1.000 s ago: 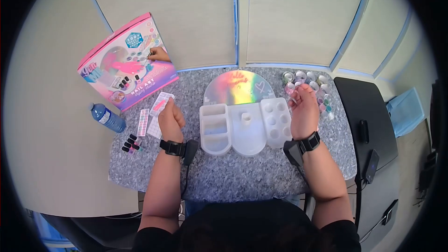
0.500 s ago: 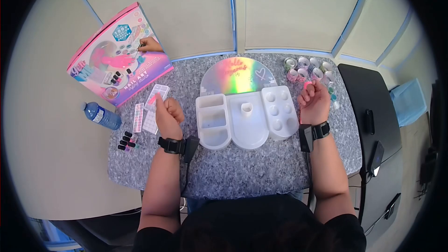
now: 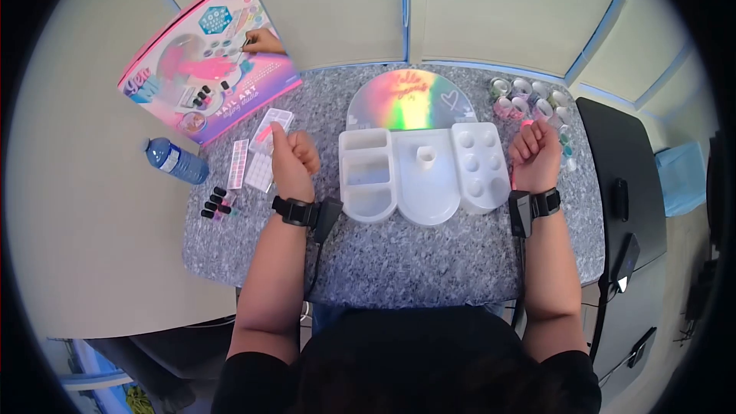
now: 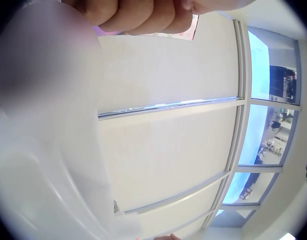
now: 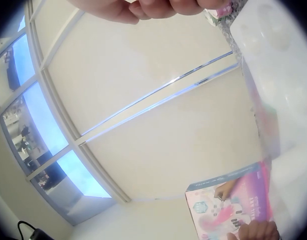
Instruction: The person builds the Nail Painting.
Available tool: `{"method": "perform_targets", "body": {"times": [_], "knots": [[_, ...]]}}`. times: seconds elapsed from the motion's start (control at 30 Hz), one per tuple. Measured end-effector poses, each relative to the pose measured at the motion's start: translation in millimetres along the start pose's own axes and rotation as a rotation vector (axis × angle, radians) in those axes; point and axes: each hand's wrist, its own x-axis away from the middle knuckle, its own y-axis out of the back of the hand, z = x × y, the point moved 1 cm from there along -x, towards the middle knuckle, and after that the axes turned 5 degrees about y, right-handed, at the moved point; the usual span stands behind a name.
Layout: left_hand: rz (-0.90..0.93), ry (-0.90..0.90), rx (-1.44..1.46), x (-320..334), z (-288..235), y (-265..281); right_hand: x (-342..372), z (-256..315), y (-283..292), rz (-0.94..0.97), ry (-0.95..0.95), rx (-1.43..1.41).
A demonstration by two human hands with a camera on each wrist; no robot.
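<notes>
My left hand (image 3: pixel 294 162) is held left of the white plastic tray (image 3: pixel 368 218), its fingers loosely curled and thumb up, with nothing in it. It is nearest a clear case (image 3: pixel 280 116) with a pink piece inside and a white gridded palette (image 3: pixel 261 171). On the tray's other side, my right hand (image 3: pixel 539 152) also has loosely curled fingers and holds nothing visible. Beyond it are several small jars (image 3: pixel 520 88); a pink item (image 3: pixel 527 124) shows behind its fingers. The tray has three bins, a middle post (image 3: pixel 425 156) and round wells (image 3: pixel 472 162). A holographic arched panel (image 3: pixel 414 96) is behind it.
A nail art box (image 3: pixel 207 69) stands at the back left. Near it are a water bottle (image 3: pixel 176 161), black-capped polish bottles (image 3: pixel 218 202) and a narrow gem sheet (image 3: pixel 238 164). A dark side table (image 3: pixel 617 146) with devices adjoins the right.
My right hand has moved right from the tray's edge and lowered, its fingers now curled in. The left hand stays near the same place with its fingers curled. The head view has shifted.
</notes>
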Motion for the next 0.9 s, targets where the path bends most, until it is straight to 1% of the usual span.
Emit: {"method": "perform_targets", "body": {"times": [0.17,0.33,0.4,0.5,0.6,0.7,0.83,0.9], "knots": [[0.021,0.008,-0.034,-1,1,1,-1,1,-3,0.028,0.01,0.002],[0.04,0.001,-0.034,-1,0,0,1,1,-5,0.008,0.014,0.011],[-0.049,-0.057,-0.18,3,-1,-6,1,2,-5,-0.005,0.017,0.019],[-0.083,-0.044,-0.168,7,-3,-11,0,1,-5,0.007,0.016,0.028],[-0.081,-0.045,-0.185,5,2,-10,1,-2,-6,-0.024,-0.014,0.023],[-0.067,-0.003,-0.161,5,1,-8,1,-5,-5,-0.012,-0.042,0.024],[-0.048,-0.004,-0.141,4,3,-4,0,-6,-4,0.004,-0.043,0.024],[-0.028,0.03,-0.066,3,3,-4,0,-6,-4,0.015,-0.042,0.021]]}}
